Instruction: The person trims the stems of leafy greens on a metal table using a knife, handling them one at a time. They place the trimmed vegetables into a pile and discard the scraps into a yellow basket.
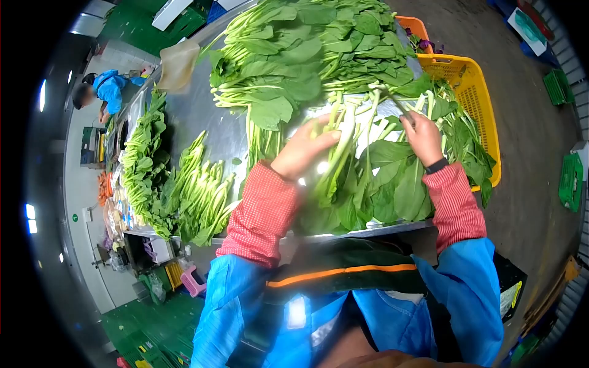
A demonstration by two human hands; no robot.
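Observation:
My left hand (305, 147) is closed on the pale stems of a few stalks of leafy greens (343, 144), thumb stretched along them. Their broad leaves hang down towards the table's near edge, a little blurred. In my right hand (423, 138) is a small knife (402, 109), its dark blade pointing up and left over the stem ends. More loose stalks lie under and between my hands. A large heap of the same greens (288, 55) covers the far part of the metal table (190, 122).
Two more rows of leafy greens (144, 165) lie on the left. A yellow basket (491, 116) stands against the table's right side, an orange crate (414, 27) behind it. A beige sheet (178, 64) rests on the left edge. A person in blue (110, 89) is far left.

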